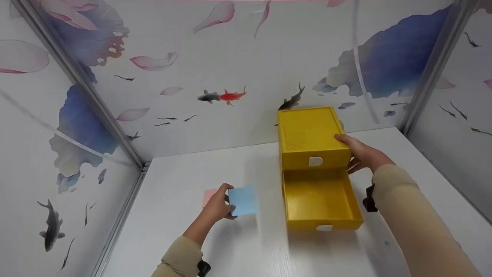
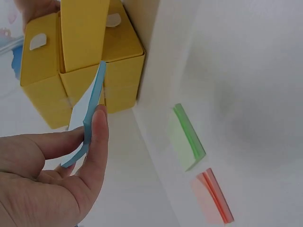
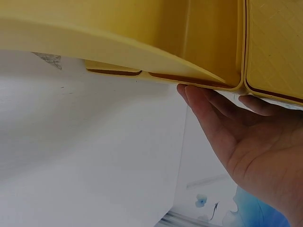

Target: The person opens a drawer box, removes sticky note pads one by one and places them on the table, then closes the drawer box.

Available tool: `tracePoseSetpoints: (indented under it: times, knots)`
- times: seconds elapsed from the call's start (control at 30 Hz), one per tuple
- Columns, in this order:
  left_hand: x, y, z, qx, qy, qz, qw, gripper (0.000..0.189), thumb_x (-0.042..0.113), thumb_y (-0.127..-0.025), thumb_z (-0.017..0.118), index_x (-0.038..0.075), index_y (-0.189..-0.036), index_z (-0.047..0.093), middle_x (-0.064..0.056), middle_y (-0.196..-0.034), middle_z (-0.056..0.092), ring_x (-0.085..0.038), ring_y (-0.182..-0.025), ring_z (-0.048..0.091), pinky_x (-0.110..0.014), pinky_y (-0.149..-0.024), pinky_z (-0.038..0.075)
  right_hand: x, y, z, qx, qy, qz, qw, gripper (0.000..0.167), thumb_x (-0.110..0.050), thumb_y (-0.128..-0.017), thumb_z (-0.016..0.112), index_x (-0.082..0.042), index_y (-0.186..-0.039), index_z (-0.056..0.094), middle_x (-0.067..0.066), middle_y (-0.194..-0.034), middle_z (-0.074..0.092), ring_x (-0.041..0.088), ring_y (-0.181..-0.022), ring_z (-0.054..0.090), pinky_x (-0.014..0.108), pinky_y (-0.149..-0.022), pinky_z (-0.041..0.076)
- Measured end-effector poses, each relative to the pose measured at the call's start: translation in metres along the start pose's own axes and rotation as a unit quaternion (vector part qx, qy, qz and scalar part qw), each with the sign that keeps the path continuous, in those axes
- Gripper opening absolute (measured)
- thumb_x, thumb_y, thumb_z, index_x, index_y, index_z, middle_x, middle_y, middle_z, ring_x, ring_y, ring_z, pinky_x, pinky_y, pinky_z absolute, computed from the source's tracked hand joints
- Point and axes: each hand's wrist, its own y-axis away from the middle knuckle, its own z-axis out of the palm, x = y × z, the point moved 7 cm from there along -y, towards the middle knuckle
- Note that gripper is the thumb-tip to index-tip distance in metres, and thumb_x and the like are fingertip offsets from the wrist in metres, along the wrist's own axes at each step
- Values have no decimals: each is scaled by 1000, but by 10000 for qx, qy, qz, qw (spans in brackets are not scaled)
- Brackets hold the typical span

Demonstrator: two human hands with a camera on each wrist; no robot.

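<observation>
My left hand (image 1: 217, 206) pinches a light blue sticky note pad (image 1: 243, 201) between thumb and fingers, above the table and left of a yellow drawer box (image 1: 307, 130). Seen edge-on in the left wrist view, the blue pad (image 2: 92, 109) looks slightly bent. The box has stacked drawers with white handles; its middle drawer (image 1: 307, 225) is pulled out, its yellow floor visible. My right hand (image 1: 363, 154) steadies the box's right side, thumb on the top edge. In the right wrist view its fingers (image 3: 208, 111) lie fairly straight against the side wall.
A pink sticky note pad (image 2: 213, 196) and a green one (image 2: 188, 137) lie on the white table (image 1: 161, 215); the left hand partly covers the pink pad in the head view. Walls printed with fish and petals (image 1: 230, 57) enclose the back and sides.
</observation>
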Motion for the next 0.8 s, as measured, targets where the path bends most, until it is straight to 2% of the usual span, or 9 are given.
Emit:
tracePoseSetpoints:
  times: [0.2, 0.4, 0.6, 0.8]
  knots:
    - [-25, -7, 6, -71, 84, -363, 9993, 57, -15, -85, 64, 4, -133, 41, -21, -95, 57, -32, -78, 66, -44, -65, 57, 0, 0, 1, -17, -61, -52, 10000, 102, -78, -89, 28, 3, -151, 14, 26, -132, 42, 41, -111, 52, 48, -90, 50]
    - [-47, -12, 13, -94, -76, -676, 9976, 56, -13, -86, 62, 5, -135, 42, -19, -95, 56, -28, -71, 67, -37, -59, 57, 0, 0, 2, -12, -2, -30, 10000, 103, -78, -89, 27, 2, -151, 13, 26, -132, 41, 41, -111, 52, 48, -90, 50]
    - [-60, -15, 22, -277, -115, -955, 9950, 55, -6, -88, 65, 7, -137, 42, -18, -104, 55, -25, -72, 67, -37, -62, 57, 0, 2, 1, 0, -37, 20, 10000, 103, -79, -88, 28, 1, -152, 13, 26, -134, 41, 42, -114, 50, 48, -90, 50]
    - [-70, -17, 27, -274, -352, -998, 9940, 55, -3, -88, 68, 7, -137, 45, -19, -113, 54, -24, -72, 65, -35, -59, 56, 1, 2, 1, 36, -22, 22, 10000, 103, -79, -88, 28, 1, -152, 13, 26, -133, 42, 41, -113, 51, 47, -89, 50]
